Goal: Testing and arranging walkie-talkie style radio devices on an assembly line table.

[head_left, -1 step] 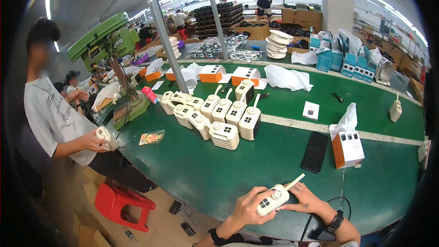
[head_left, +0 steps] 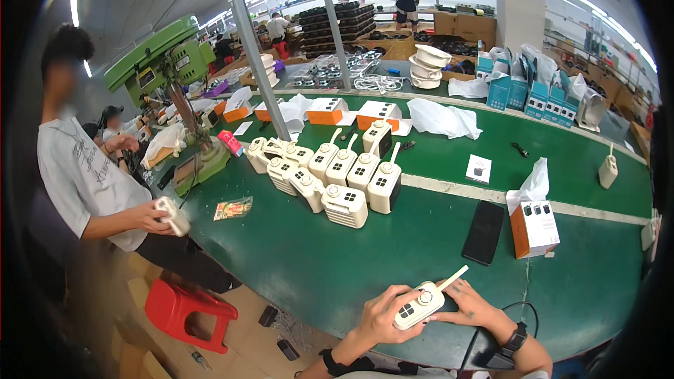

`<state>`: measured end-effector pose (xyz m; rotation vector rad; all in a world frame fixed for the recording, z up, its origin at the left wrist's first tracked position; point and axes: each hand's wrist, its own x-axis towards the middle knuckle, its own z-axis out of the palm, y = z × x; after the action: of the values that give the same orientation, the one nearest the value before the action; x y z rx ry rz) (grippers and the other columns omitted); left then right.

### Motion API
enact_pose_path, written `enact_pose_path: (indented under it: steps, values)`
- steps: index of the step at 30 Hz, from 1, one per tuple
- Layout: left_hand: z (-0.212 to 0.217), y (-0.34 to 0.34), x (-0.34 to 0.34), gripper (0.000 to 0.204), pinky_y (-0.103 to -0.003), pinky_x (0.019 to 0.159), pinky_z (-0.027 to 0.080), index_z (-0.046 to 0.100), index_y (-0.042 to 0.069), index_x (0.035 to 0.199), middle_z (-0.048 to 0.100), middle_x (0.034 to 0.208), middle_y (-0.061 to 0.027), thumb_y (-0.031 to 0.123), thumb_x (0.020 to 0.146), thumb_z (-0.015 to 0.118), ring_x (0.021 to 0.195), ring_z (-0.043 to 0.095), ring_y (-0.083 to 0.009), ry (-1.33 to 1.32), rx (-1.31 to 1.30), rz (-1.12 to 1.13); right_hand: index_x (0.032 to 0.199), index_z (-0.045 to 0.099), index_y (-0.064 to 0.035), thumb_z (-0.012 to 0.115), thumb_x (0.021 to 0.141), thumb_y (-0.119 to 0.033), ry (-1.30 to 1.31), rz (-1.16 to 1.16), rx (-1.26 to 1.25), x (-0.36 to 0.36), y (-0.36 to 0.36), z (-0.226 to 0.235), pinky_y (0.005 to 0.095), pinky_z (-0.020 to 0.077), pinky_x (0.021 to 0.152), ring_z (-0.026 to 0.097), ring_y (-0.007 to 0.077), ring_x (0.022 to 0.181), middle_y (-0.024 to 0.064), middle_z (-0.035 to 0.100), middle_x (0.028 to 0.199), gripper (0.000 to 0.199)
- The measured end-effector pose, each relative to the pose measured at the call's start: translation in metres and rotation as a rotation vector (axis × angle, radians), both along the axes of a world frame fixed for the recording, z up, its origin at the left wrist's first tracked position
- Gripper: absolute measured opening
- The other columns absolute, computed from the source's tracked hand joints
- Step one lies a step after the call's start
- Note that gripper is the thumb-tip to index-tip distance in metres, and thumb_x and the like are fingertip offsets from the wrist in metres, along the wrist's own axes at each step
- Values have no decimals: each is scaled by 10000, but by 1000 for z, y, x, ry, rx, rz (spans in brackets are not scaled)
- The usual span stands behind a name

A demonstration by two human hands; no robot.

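A small cream device (head_left: pixel 419 307) with a round knob, dark square buttons and a strap is held low over the near edge of the green table. My left hand (head_left: pixel 386 316) is closed round its left side, with a finger over the top face near the knob. On the other side my right hand (head_left: pixel 472 303) grips its right end, beside the upward-pointing strap; some of its fingers are hidden. Several similar cream devices (head_left: pixel 344 205) stand grouped on the table ahead and to the left.
A black phone (head_left: pixel 482 233) lies beside an orange-and-white box (head_left: pixel 535 228). Near my right wrist runs a black cable (head_left: pixel 537 316). On the left are a green drill press (head_left: pixel 200 161), a co-worker (head_left: pixel 91 175) holding a cream device, and a red stool (head_left: pixel 189 312).
The co-worker at the left has shifted their cream device slightly to the right and down. My hands and the device in them stay in place.
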<state>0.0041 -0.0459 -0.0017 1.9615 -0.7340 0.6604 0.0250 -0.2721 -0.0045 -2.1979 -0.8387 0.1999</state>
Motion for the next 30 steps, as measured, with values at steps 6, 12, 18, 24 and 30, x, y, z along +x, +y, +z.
enact_pose_path:
  steps: [6,12,18,24,30]
  values:
    - [0,3,-1,563,-312,584,547,605,55,1103,623,990,-123,189,591,794,728,664,-242,-2,17,9,1307,459,21,765,733,-465,42,-13,18,1,2,-3,445,341,1016,455,397,1198,223,500,1282,812]
    - [12,-8,-17,616,-345,639,552,542,103,1230,555,1116,-137,267,678,760,801,654,-272,165,62,95,1427,63,44,876,594,-429,182,-88,270,-11,12,-22,439,350,1050,446,357,1234,242,399,1323,1257]
    - [33,13,-34,646,-405,729,543,432,103,1347,470,1221,-187,294,774,661,1061,560,-353,477,100,-69,1431,55,49,907,546,-427,137,-146,469,-23,36,-16,428,382,1019,475,327,1195,225,400,1307,1318]
    - [36,133,4,545,-256,602,437,500,53,1202,510,1168,-104,141,712,719,906,512,-168,86,18,736,1431,95,29,887,542,-299,-95,-233,225,-34,38,-5,411,374,1015,484,310,1158,208,423,1260,1235]
    - [31,338,37,1011,-420,1084,325,353,95,1418,384,1404,-179,214,554,866,1316,368,-342,167,288,771,1440,50,11,828,551,-223,109,-132,341,-31,34,-3,404,345,1040,456,297,1188,190,417,1269,1205]
